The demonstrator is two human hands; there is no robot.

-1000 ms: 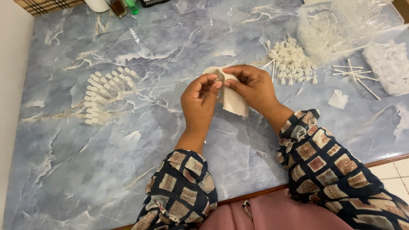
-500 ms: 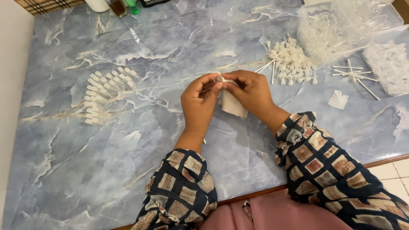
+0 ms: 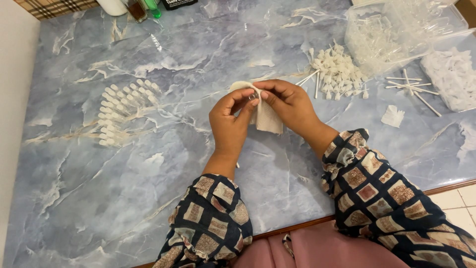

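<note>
On the left of the marble table (image 3: 99, 198), rows of small white capped pieces (image 3: 124, 109) are lying untouched. Since a second ago the hands are sitting slightly higher, the white cloth (image 3: 267, 119) hanging lower. The left hand (image 3: 230, 121) is pinching a tiny clear piece (image 3: 253, 95), fingertips together; the right hand (image 3: 290, 106) is clamping cloth and piece. Further right, a loose white pile (image 3: 337, 72) is waiting.

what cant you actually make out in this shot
- Head view: the small item pinched between left hand and right hand is hidden by fingertips.
- The white cloth is partly covered by both hands.
- Bottles are cut off by the top edge.
- Clear bag contents are too small to tell.
</note>
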